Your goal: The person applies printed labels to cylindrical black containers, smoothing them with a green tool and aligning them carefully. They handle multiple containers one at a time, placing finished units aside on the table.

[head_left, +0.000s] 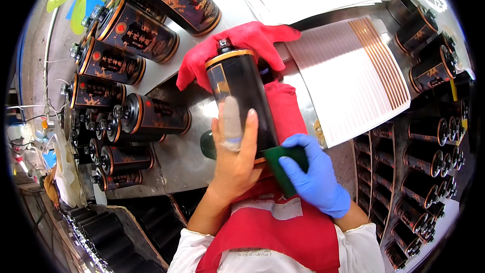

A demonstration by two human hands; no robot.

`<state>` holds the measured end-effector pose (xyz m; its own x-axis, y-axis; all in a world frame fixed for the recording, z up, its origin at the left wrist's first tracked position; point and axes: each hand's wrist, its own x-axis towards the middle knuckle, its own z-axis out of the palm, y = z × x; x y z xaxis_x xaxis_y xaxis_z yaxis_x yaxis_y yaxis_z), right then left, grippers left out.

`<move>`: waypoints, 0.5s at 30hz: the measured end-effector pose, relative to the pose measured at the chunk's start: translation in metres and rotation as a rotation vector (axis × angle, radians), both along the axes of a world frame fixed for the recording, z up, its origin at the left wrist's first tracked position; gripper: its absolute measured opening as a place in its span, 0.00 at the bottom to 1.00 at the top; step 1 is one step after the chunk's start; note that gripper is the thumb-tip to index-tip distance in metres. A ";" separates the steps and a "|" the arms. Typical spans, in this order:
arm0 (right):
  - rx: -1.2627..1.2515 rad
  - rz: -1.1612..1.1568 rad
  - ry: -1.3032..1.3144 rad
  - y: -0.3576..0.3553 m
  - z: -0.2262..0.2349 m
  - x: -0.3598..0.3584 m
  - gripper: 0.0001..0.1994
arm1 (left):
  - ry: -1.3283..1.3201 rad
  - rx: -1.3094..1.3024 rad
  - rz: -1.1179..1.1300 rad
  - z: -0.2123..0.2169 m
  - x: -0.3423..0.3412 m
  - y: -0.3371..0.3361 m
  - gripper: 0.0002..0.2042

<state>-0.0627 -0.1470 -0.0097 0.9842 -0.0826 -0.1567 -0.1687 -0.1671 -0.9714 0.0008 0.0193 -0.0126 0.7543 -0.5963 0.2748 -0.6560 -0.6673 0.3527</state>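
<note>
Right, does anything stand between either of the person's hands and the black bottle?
Yes. A dark green pad and a blue glove come between the right hand and the bottle, near its base. The left hand lies on the bottle, a pale cover over part of it.

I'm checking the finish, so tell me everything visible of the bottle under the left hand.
The bottle is a glossy black cylinder with orange-gold bands at shoulder and base, a clear, faceted-looking stopper, and a gold-edged panel on its left; its material is unclear. It lies aslant, neck pointing away, against red cloth. The left hand rests on its lower part. The right hand's green pad overlaps its base edge; contact there is unclear.
</note>
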 end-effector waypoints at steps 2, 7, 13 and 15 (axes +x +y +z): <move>0.008 -0.076 -0.021 -0.008 -0.018 -0.002 0.14 | 0.091 -0.172 -0.017 -0.007 0.000 0.007 0.42; -0.029 -0.099 0.016 -0.016 -0.032 0.000 0.13 | 0.516 -0.528 0.070 -0.039 -0.011 0.031 0.49; -0.051 -0.002 -0.168 -0.003 0.004 0.005 0.12 | -0.177 0.084 0.075 0.004 -0.010 0.002 0.39; -0.090 0.067 -0.186 0.002 0.003 0.004 0.12 | -0.039 0.036 0.012 0.001 0.001 -0.001 0.36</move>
<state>-0.0589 -0.1448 -0.0068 0.9992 -0.0217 0.0336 0.0268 -0.2598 -0.9653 0.0017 0.0182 -0.0115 0.7508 -0.5969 0.2829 -0.6604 -0.6872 0.3027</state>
